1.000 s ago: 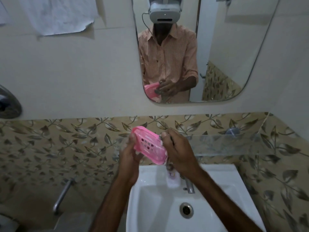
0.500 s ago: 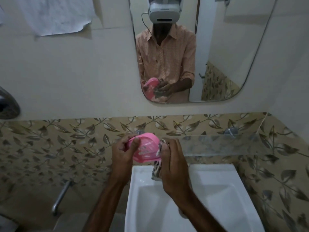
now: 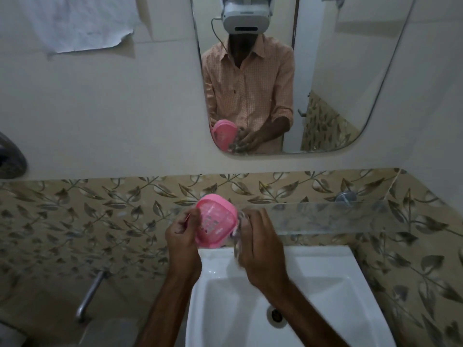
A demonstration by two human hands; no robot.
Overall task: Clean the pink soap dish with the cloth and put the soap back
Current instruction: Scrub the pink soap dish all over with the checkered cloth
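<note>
Pink soap dish (image 3: 216, 222) is held tilted, its slotted inside facing the camera, above the back rim of the white sink (image 3: 325, 259). Left hand (image 3: 181, 236) grips its left edge; right hand (image 3: 260, 244) is closed on the cloth (image 3: 238, 229), pressed against its right side. Mirror (image 3: 325, 71) hangs on the wall above.
</note>
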